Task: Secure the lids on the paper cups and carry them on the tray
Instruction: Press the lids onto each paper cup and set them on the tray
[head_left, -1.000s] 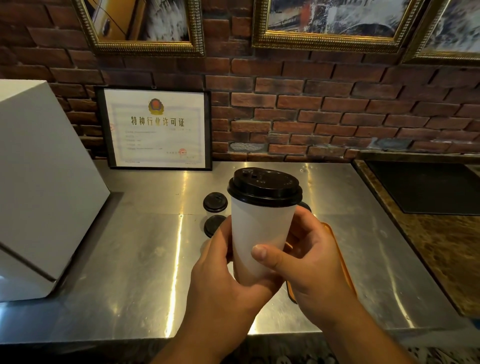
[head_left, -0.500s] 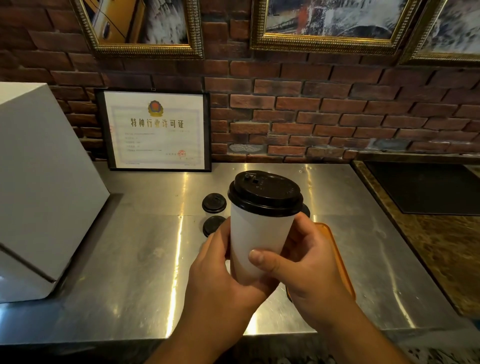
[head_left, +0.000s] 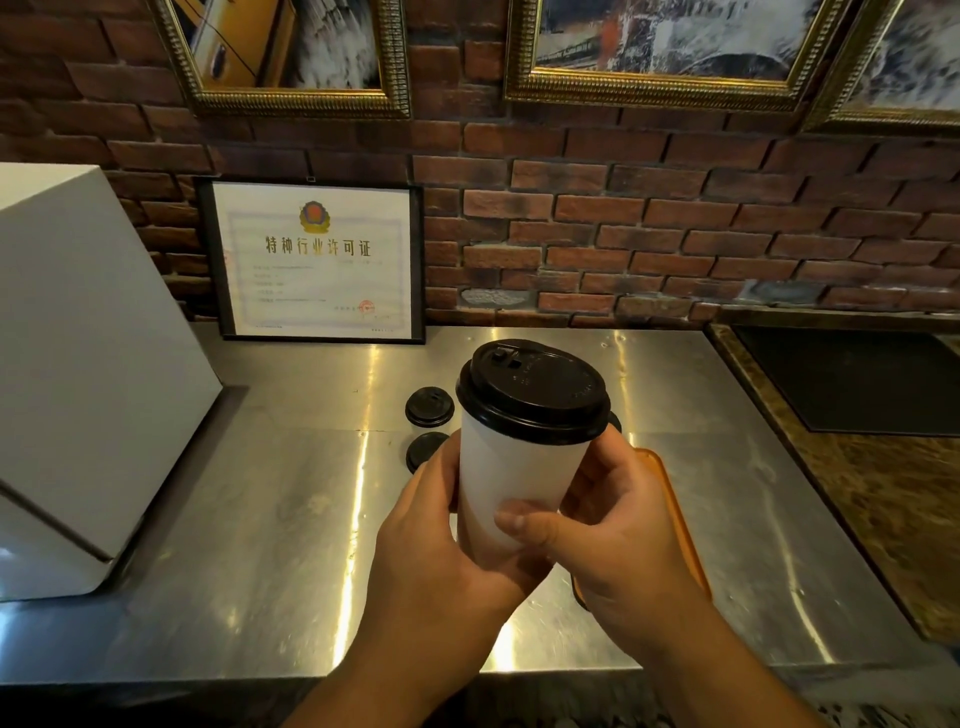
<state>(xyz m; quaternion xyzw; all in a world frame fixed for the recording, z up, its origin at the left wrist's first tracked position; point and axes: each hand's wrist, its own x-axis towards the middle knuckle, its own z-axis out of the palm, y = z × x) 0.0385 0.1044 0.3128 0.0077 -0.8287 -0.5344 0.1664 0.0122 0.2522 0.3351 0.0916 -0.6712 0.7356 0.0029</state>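
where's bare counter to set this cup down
Bare counter lies between the white box and the two loose lids, down to the front edge. Another strip runs between the tray and the stone top. It is crowded at the lids and tray, where the left hand and right hand hold the cup.

Lids left of cup — tray to right.

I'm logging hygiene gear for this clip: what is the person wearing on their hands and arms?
Nothing that shows. The left hand and the right hand are bare, with no gloves or visible rings. Both forearms are uncovered to the frame's bottom edge: no sleeve, watch or bracelet in view.
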